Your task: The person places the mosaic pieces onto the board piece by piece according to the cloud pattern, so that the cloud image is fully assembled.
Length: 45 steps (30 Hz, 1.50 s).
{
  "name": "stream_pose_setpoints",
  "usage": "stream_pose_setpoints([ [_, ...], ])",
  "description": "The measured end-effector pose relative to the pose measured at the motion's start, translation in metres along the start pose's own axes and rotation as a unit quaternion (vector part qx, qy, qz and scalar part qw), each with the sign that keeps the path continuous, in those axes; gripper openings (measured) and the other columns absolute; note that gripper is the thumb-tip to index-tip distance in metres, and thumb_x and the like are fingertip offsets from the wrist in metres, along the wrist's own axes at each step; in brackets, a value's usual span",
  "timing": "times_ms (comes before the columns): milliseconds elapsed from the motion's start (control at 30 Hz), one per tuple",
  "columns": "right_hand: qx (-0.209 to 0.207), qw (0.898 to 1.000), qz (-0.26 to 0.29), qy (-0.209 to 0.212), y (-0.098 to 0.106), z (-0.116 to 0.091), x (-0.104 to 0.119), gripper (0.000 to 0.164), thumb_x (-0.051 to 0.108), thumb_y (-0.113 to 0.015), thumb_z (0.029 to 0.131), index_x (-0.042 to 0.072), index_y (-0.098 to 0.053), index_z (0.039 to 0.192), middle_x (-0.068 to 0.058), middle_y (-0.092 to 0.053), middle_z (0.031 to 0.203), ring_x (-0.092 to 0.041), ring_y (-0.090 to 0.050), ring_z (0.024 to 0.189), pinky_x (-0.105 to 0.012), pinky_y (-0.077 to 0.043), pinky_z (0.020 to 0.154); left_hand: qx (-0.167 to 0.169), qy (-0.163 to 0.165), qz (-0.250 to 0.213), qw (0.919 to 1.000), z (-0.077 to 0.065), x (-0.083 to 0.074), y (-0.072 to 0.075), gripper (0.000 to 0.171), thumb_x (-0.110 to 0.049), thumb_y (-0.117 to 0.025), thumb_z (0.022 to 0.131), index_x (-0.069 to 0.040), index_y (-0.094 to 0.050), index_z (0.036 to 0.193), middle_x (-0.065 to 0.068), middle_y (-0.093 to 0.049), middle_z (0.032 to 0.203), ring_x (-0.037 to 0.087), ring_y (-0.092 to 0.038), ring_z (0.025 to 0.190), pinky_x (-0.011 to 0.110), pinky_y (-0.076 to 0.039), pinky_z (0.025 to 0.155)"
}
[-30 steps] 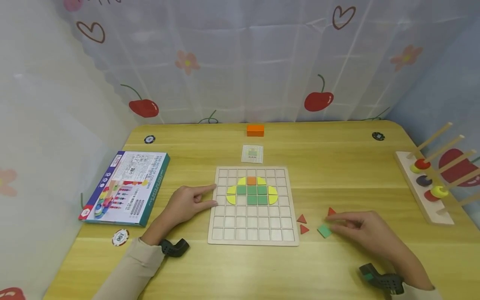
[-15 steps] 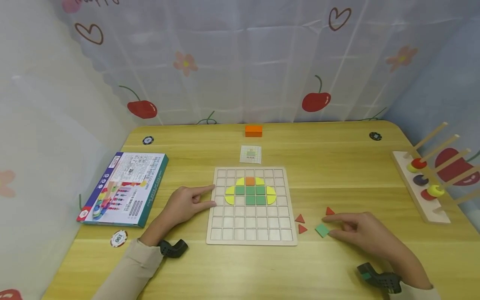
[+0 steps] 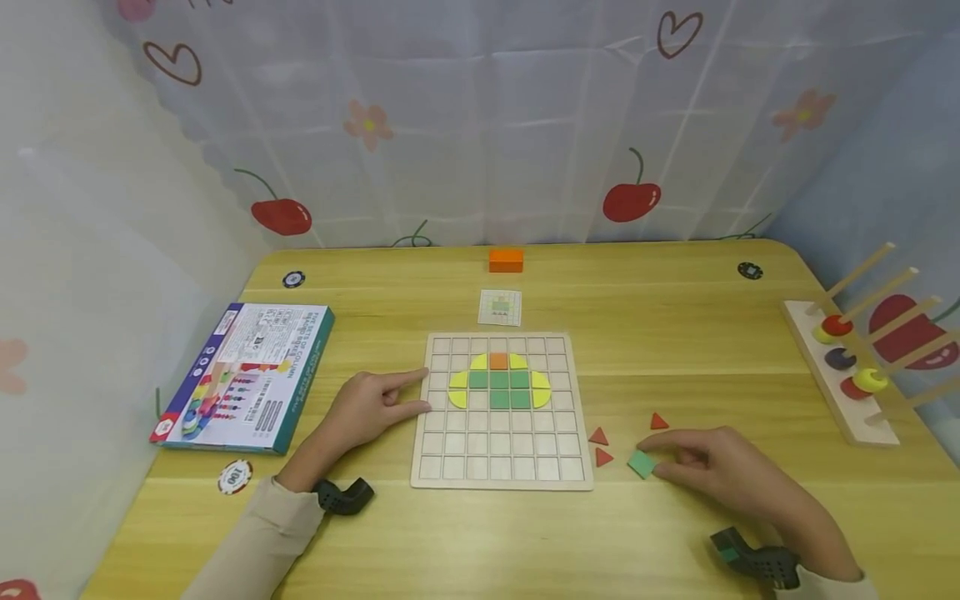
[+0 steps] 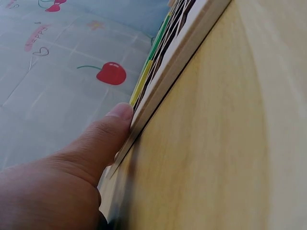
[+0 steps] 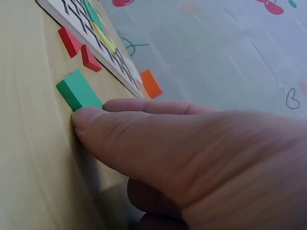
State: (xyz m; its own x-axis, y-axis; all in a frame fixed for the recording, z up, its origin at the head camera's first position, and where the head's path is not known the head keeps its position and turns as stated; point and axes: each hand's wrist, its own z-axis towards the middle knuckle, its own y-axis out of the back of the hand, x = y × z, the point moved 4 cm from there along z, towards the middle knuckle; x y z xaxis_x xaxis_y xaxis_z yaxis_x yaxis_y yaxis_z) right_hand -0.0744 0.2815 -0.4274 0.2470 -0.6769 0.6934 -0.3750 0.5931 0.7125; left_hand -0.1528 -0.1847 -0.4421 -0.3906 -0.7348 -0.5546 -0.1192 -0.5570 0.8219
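Note:
My left hand (image 3: 367, 407) stays at the left edge of a wooden grid board (image 3: 502, 477), its thumb and index finger touching the rim. In the left wrist view the thumb (image 4: 103, 134) presses on the board's side. Green, yellow and orange tiles lie together in the board's upper middle. My right hand (image 3: 716, 462) pinches a green square tile (image 3: 641, 464) between thumb and index finger, on the table right of the board. The right wrist view shows the thumb at a corner of this green tile (image 5: 80, 91). Three red triangle tiles (image 3: 603, 457) lie close by.
A small pattern card (image 3: 500, 307) and an orange block (image 3: 506, 262) lie beyond the board. At left are a boxed game (image 3: 243, 375) and a poker chip (image 3: 236, 477). A wooden peg stand (image 3: 840, 375) with beads stands at right.
My right hand's index finger has moved from beside the far red triangle to the green square tile, and finger and thumb have closed on it. The left hand stays at the board's edge.

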Motion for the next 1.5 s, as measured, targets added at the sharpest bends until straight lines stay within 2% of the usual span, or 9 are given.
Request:
stream_pose_setpoints([
  [367, 0.025, 1.0, 0.001, -0.012, -0.006, 0.003, 0.006, 0.032, 0.042, -0.072, 0.095, 0.03, -0.074, 0.124, 0.014, -0.04, 0.061, -0.001, -0.038, 0.053, -0.023, -0.035, 0.049, 0.002, 0.005, 0.0, 1.0, -0.001, 0.0, 0.001, 0.052, -0.054, -0.074, 0.09, -0.026, -0.07, 0.134, -0.013, -0.033, 0.054, 0.003, -0.026, 0.05, 0.024, -0.025, 0.05],
  [600, -0.015, 1.0, -0.015, 0.01, -0.01, 0.006, 0.008, 0.024, 0.037, -0.075, 0.094, 0.028, -0.076, 0.116, 0.017, -0.04, 0.061, 0.0, -0.037, 0.052, -0.022, -0.036, 0.049, 0.001, -0.001, 0.002, 1.0, 0.0, 0.001, 0.0, 0.053, -0.056, -0.073, 0.089, -0.027, -0.07, 0.134, -0.014, -0.033, 0.054, 0.002, -0.026, 0.05, 0.024, -0.026, 0.049],
  [733, -0.064, 0.998, -0.012, 0.01, -0.015, 0.01, 0.013, 0.018, 0.036, -0.079, 0.091, 0.031, -0.076, 0.109, 0.017, -0.038, 0.058, -0.001, -0.036, 0.051, -0.023, -0.036, 0.049, 0.002, -0.004, 0.0, 1.0, 0.0, 0.001, 0.0, 0.055, -0.058, -0.072, 0.089, -0.027, -0.07, 0.135, -0.014, -0.033, 0.054, 0.002, -0.025, 0.05, 0.024, -0.026, 0.049],
  [800, -0.098, 0.995, -0.001, 0.027, -0.021, 0.014, 0.018, 0.018, 0.033, -0.082, 0.089, 0.032, -0.077, 0.105, 0.018, -0.036, 0.058, 0.001, -0.034, 0.05, -0.023, -0.035, 0.049, 0.002, -0.004, 0.0, 1.0, 0.0, 0.001, 0.0, 0.055, -0.058, -0.072, 0.09, -0.028, -0.07, 0.135, -0.014, -0.033, 0.054, 0.002, -0.025, 0.05, 0.024, -0.026, 0.049],
  [900, -0.149, 0.985, 0.021, 0.083, -0.035, 0.022, 0.03, 0.022, 0.024, -0.086, 0.085, 0.027, -0.077, 0.105, 0.018, -0.032, 0.058, 0.004, -0.029, 0.051, -0.021, -0.032, 0.047, -0.001, -0.005, 0.001, 1.0, 0.0, 0.001, 0.001, 0.054, -0.057, -0.073, 0.089, -0.027, -0.07, 0.135, -0.014, -0.033, 0.054, 0.002, -0.026, 0.05, 0.025, -0.026, 0.049],
  [1033, -0.206, 0.963, 0.019, 0.17, -0.052, 0.031, 0.05, 0.031, 0.013, -0.089, 0.08, 0.021, -0.077, 0.107, 0.018, -0.029, 0.059, 0.007, -0.025, 0.053, -0.014, -0.029, 0.047, 0.002, -0.005, 0.001, 1.0, 0.0, 0.001, 0.0, 0.055, -0.057, -0.073, 0.09, -0.027, -0.07, 0.135, -0.014, -0.034, 0.054, 0.002, -0.026, 0.049, 0.024, -0.027, 0.049],
  [1100, -0.226, 0.954, 0.006, 0.198, -0.06, 0.035, 0.06, 0.032, 0.012, -0.089, 0.078, 0.019, -0.077, 0.107, 0.018, -0.029, 0.059, 0.008, -0.024, 0.055, -0.012, -0.027, 0.048, 0.005, -0.005, 0.001, 1.0, 0.001, 0.001, -0.001, 0.055, -0.057, -0.072, 0.09, -0.027, -0.07, 0.135, -0.014, -0.035, 0.054, 0.002, -0.027, 0.049, 0.024, -0.027, 0.049],
  [1233, -0.244, 0.944, -0.019, 0.221, -0.073, 0.046, 0.077, 0.033, 0.013, -0.089, 0.077, 0.019, -0.077, 0.108, 0.019, -0.03, 0.059, 0.008, -0.024, 0.056, -0.011, -0.024, 0.049, 0.004, -0.004, 0.001, 1.0, 0.0, 0.0, -0.001, 0.054, -0.056, -0.073, 0.09, -0.026, -0.07, 0.134, -0.014, -0.034, 0.054, 0.002, -0.026, 0.049, 0.024, -0.026, 0.049],
  [1500, -0.238, 0.947, -0.048, 0.213, -0.089, 0.079, 0.107, 0.029, 0.02, -0.084, 0.085, 0.017, -0.077, 0.112, 0.02, -0.03, 0.058, 0.006, -0.024, 0.053, -0.014, -0.023, 0.047, 0.002, 0.002, 0.003, 1.0, 0.0, 0.001, 0.0, 0.053, -0.056, -0.074, 0.09, -0.027, -0.07, 0.134, -0.014, -0.034, 0.054, 0.002, -0.027, 0.05, 0.024, -0.026, 0.05],
])
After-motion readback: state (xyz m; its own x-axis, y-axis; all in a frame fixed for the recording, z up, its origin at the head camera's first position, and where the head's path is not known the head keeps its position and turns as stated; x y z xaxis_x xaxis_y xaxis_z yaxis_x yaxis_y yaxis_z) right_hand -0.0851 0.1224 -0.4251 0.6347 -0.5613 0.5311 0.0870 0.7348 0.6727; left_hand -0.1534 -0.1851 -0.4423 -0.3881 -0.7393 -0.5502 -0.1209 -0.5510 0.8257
